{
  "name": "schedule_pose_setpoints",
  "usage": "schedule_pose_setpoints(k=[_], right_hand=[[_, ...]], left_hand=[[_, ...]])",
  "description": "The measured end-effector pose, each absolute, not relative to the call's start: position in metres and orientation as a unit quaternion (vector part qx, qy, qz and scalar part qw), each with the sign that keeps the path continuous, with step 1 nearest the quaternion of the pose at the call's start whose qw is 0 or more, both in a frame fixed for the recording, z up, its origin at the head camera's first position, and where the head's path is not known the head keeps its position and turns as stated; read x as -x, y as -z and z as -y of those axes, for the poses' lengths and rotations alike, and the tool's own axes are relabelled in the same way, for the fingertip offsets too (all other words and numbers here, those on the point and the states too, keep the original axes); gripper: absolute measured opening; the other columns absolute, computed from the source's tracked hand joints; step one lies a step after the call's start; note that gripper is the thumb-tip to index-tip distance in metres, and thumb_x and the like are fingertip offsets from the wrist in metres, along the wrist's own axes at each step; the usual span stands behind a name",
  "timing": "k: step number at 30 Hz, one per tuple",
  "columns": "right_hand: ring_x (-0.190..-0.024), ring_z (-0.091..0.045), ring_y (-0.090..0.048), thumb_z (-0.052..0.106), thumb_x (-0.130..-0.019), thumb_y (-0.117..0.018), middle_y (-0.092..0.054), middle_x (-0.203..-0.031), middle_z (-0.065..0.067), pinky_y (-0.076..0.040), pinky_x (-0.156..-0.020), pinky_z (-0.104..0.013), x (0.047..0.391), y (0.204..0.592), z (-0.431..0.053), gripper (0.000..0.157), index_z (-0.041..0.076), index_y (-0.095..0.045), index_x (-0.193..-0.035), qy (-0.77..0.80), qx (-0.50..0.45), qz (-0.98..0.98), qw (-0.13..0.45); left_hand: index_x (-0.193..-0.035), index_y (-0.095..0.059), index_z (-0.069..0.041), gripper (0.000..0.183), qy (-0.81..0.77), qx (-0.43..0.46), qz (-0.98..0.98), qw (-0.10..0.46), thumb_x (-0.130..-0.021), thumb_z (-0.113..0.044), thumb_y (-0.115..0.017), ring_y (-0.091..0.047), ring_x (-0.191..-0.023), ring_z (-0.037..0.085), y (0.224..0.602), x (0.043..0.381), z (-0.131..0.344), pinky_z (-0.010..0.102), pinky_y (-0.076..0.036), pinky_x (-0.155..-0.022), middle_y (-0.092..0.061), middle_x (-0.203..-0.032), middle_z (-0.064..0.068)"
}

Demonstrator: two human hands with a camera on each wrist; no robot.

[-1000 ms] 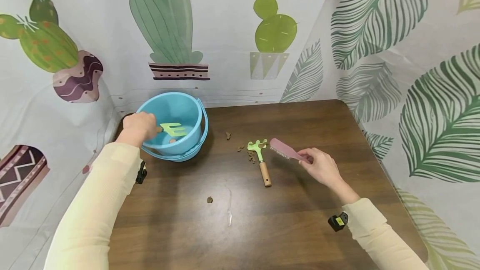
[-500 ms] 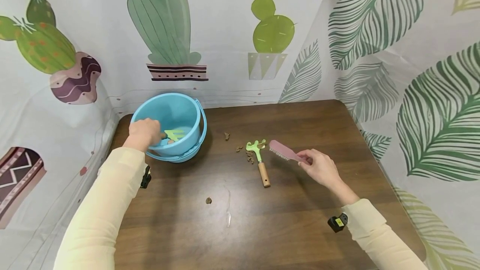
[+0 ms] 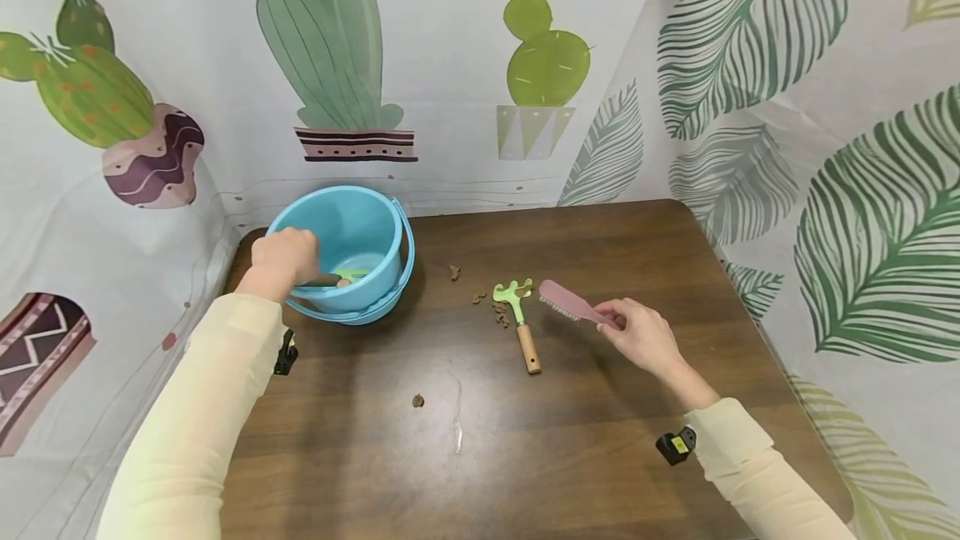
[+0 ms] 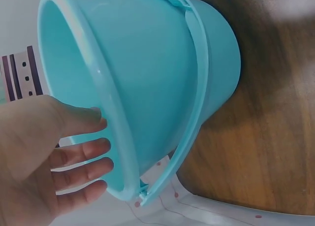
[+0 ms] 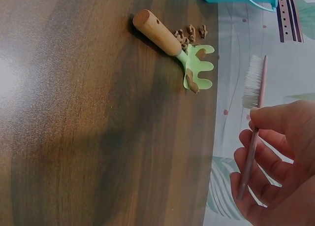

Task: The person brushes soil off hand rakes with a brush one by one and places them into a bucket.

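brush (image 3: 567, 301), pink with pale bristles, is pinched in the right hand (image 3: 639, 335) at two o'clock from a green, wooden-handled rake (image 3: 525, 337), which lies on the dark tabletop (image 3: 585, 457) with brown bits (image 3: 501, 313) by its prongs. between nine and ten o'clock from that rake stands a blue bucket (image 3: 352, 223) with a green fork (image 3: 352, 274) inside, and the left hand (image 3: 283, 258) is at its rim, fingers parted and released. one brown lump (image 3: 417, 401) lies toward eight o'clock.

A brown table (image 3: 600, 457) bears a blue bucket (image 3: 352, 223), green rake (image 3: 527, 344) and brown bits (image 3: 454, 272)
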State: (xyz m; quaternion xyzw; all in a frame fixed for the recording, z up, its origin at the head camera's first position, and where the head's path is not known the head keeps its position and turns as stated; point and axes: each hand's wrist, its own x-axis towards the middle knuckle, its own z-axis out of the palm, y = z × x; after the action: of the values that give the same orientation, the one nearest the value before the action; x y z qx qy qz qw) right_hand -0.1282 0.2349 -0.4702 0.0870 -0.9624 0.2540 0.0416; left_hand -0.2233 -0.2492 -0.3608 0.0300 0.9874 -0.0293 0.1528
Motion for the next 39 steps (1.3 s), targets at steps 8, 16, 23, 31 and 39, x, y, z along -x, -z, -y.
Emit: schedule_pose_setpoints(k=[8,16,23,31,39], right_hand=[[-0.067,-0.015,-0.056,0.015,-0.077,-0.070,-0.063,-0.079,0.000,-0.040,-0.056,-0.032,0.128,0.469,-0.237,0.020,0.013,-0.068,-0.097,-0.254,-0.086,0.962,0.051],[-0.068,-0.015,-0.055,0.015,-0.078,-0.069,-0.063,-0.080,-0.001,-0.040,-0.057,-0.032,0.128,0.468,-0.239,0.021,0.012,-0.067,-0.098,-0.255,-0.080,0.962,0.052],[-0.068,-0.015,-0.054,0.013,-0.077,-0.069,-0.063,-0.080,-0.002,-0.039,-0.057,-0.031,0.127,0.470,-0.240,0.021,0.012,-0.067,-0.098,-0.258,-0.076,0.961,0.062],[-0.068,-0.015,-0.053,0.013,-0.078,-0.069,-0.062,-0.081,-0.002,-0.039,-0.056,-0.031,0.128,0.471,-0.241,0.021,0.011,-0.067,-0.099,-0.258,-0.077,0.961,0.064],[-0.068,-0.017,-0.054,0.015,-0.078,-0.068,-0.063,-0.084,-0.005,-0.040,-0.057,-0.031,0.129,0.472,-0.242,0.023,0.010,-0.066,-0.100,-0.256,-0.074,0.962,0.068]], left_hand=[[-0.084,-0.060,-0.006,0.026,0.024,-0.041,-0.991,0.125,-0.082,-0.032,-0.060,-0.055,-0.067,0.029,0.351,0.223,0.249,0.040,-0.042,-0.049,-0.059,-0.078,0.014],[-0.100,-0.061,-0.004,0.019,0.018,-0.081,-0.993,0.086,-0.088,-0.014,-0.048,-0.060,-0.080,0.035,0.342,0.219,0.241,0.048,-0.047,-0.056,-0.062,-0.097,0.018],[-0.094,-0.061,-0.007,0.012,0.016,-0.124,-0.991,0.045,-0.088,-0.014,-0.053,-0.058,-0.078,0.031,0.335,0.211,0.221,0.047,-0.048,-0.058,-0.060,-0.090,0.013],[-0.100,-0.062,-0.006,0.017,0.023,-0.172,-0.985,0.023,-0.087,-0.016,-0.057,-0.058,-0.080,0.031,0.333,0.204,0.189,0.046,-0.049,-0.060,-0.060,-0.090,0.012],[-0.102,-0.064,-0.007,0.021,0.040,-0.211,-0.977,0.003,-0.086,-0.020,-0.060,-0.056,-0.078,0.028,0.343,0.199,0.160,0.045,-0.051,-0.061,-0.059,-0.090,0.011]])
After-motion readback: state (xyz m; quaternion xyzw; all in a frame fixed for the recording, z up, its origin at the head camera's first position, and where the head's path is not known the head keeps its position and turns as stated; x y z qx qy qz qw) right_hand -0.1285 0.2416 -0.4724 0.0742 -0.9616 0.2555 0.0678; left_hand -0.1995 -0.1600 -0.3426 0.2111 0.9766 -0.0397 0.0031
